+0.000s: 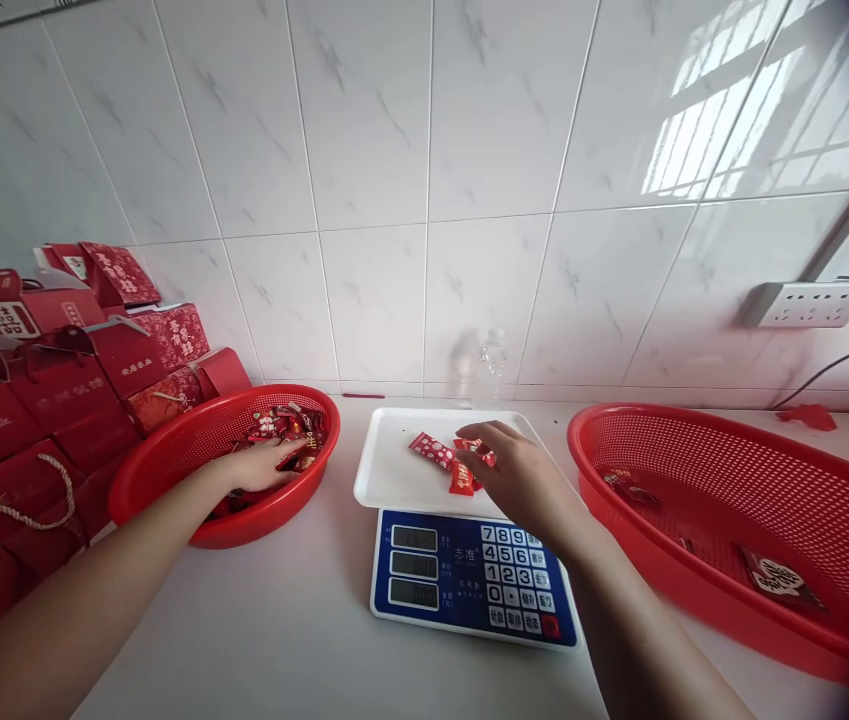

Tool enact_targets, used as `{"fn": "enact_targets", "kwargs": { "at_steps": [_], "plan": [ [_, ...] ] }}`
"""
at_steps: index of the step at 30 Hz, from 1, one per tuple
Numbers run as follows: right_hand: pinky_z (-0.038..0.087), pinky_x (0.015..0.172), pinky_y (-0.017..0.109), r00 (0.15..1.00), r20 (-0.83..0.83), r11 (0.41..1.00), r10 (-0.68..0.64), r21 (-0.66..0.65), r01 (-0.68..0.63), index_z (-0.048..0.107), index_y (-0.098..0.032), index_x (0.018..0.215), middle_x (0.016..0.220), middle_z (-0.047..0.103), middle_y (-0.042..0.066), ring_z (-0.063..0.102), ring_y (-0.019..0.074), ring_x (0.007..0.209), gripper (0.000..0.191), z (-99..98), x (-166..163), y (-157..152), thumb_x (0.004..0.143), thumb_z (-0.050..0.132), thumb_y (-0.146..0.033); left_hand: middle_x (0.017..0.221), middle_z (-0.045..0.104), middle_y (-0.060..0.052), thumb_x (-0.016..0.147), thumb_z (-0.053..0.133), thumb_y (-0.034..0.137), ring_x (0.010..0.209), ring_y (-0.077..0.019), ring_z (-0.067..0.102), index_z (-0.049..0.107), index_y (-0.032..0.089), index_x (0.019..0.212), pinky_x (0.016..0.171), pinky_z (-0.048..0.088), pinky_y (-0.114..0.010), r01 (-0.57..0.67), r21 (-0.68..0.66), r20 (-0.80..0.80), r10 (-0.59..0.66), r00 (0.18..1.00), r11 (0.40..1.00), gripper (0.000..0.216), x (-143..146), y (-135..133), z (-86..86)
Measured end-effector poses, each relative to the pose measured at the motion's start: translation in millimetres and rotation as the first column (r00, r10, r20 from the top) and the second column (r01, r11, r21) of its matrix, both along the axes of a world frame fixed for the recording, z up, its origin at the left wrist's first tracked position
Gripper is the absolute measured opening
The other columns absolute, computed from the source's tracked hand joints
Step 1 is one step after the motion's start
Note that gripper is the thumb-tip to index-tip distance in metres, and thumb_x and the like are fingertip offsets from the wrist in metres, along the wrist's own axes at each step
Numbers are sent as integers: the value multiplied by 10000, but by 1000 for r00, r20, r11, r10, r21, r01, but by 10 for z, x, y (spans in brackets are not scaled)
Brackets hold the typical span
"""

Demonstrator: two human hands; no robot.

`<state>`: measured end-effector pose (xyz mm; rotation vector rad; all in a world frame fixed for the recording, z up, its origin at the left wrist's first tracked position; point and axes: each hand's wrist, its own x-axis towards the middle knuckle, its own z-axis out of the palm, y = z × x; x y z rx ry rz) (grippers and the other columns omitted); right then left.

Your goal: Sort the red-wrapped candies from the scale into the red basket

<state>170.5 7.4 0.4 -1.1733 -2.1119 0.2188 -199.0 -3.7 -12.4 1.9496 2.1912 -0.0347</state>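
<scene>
My left hand (263,466) reaches into the left red basket (161,450), its fingers spread over a pile of wrapped candies (274,422). Some of its fingertips are hidden among the wrappers. Over the white weighing tray (386,475), my right hand (518,475) curls its thumb and fingers around a red-wrapped candy at their tips. Beside those fingers on the tray lie a dotted red candy stick (431,449) and a bright red candy packet (461,478). The tray tops a scale with a blue keypad panel (461,580).
At the right stands a larger red basket (694,430) with a few packets (773,575) inside. Red gift boxes (56,390) are stacked at the left. A clear bottle (493,365) stands behind the tray by the tiled wall. A power strip (806,304) with a black cable hangs at right.
</scene>
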Motion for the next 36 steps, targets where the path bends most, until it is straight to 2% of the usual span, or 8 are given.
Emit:
{"fn": "enact_targets", "kwargs": {
  "at_steps": [4, 11, 13, 16, 21, 25, 31, 36],
  "plan": [
    [482, 647, 311, 1000, -1, 1000, 1, -1, -1, 633, -239, 1005, 986, 684, 52, 657, 202, 820, 203, -1, 5, -3, 886, 486, -315, 1404, 489, -137, 680, 587, 539, 1123, -359, 571, 482, 308, 1351, 875, 442, -427, -16, 9, 44, 16, 999, 1000, 717, 19, 51, -75],
    [470, 624, 299, 1000, 2, 1000, -2, -3, 2, 640, -244, 998, 942, 688, 47, 652, 191, 775, 208, -8, 20, -2, 880, 484, -316, 1328, 527, -201, 663, 654, 425, 1161, -440, 508, 501, 288, 1325, 868, 399, -506, -92, 115, 38, 88, 995, 989, 693, 101, 160, -137],
    [471, 628, 294, 1000, -1, 1000, 7, -2, -7, 639, -248, 1005, 936, 689, 44, 652, 189, 777, 212, -5, 30, -4, 879, 483, -317, 1213, 599, -176, 676, 676, 377, 1100, -404, 551, 544, 279, 1265, 849, 413, -481, -93, 136, 49, 87, 995, 986, 611, 96, 187, -133],
    [468, 616, 288, 1000, 0, 1000, -2, -8, 2, 640, -249, 1016, 915, 692, 41, 651, 187, 750, 221, 8, 46, -8, 876, 485, -318, 1039, 643, -101, 785, 640, 350, 939, -272, 611, 591, 215, 1142, 803, 460, -429, -100, 155, 91, 87, 992, 983, 384, 47, 227, -121],
    [472, 611, 290, 1000, -10, 1000, -15, -14, 15, 639, -237, 1024, 931, 695, 47, 646, 173, 698, 231, 30, 65, -2, 879, 486, -333, 1014, 624, -64, 899, 542, 346, 841, -173, 613, 591, 141, 1067, 739, 520, -370, -161, 226, 206, 114, 972, 961, 269, -54, 272, -87],
    [479, 614, 294, 1000, -26, 1000, -11, 3, 11, 638, -248, 1021, 930, 701, 45, 651, 177, 703, 220, 27, 76, 14, 873, 495, -326, 874, 621, -29, 896, 549, 333, 703, -133, 593, 601, 131, 963, 635, 509, -305, -236, 284, 289, 152, 945, 929, 219, -83, 254, 2],
    [487, 634, 301, 1000, -21, 1000, -4, -6, 4, 635, -249, 1024, 943, 703, 45, 655, 184, 746, 214, 4, 81, 30, 872, 497, -308, 530, 451, 57, 731, 541, 103, 502, -110, 418, 535, 175, 634, 507, 314, -233, -341, 431, 435, 138, 890, 835, 122, -45, 188, 233],
    [497, 649, 322, 1000, -23, 999, -7, -32, 6, 643, -243, 1005, 937, 705, 50, 656, 199, 784, 204, 31, 47, 15, 876, 496, -302, 478, 420, 67, 611, 462, 136, 450, -125, 394, 513, 211, 660, 463, 275, -234, -445, 489, 637, 40, 769, 750, 103, 119, 135, 487]
  ]
}}
